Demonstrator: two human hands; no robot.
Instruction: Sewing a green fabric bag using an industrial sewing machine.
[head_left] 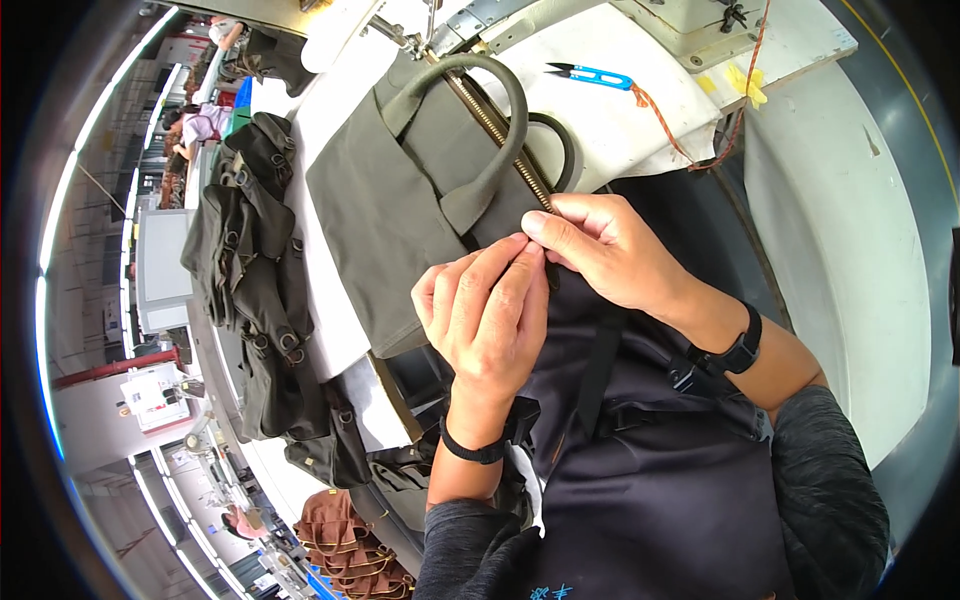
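A dark olive bag [375, 215] lies on the white table, with a handle [520, 110] arched over it. A metal zipper [497, 130] runs along its opening and passes under my right hand [625, 255]. My left hand [487, 305] and right hand meet fingertip to fingertip at the zipper's near end. Both are closed in a pinch. What sits between the fingertips is too small and covered to make out. Beyond the hands, blue thread snips [595, 77] rest on the white table, an orange cord tied to them.
A sewing machine's metal parts [425, 40] stand at the far edge, just past the bag. Several dark olive bag pieces [255, 260] are heaped to the left. Brown pieces [345, 540] lie at the lower left. Other people [200, 125] sit in the background.
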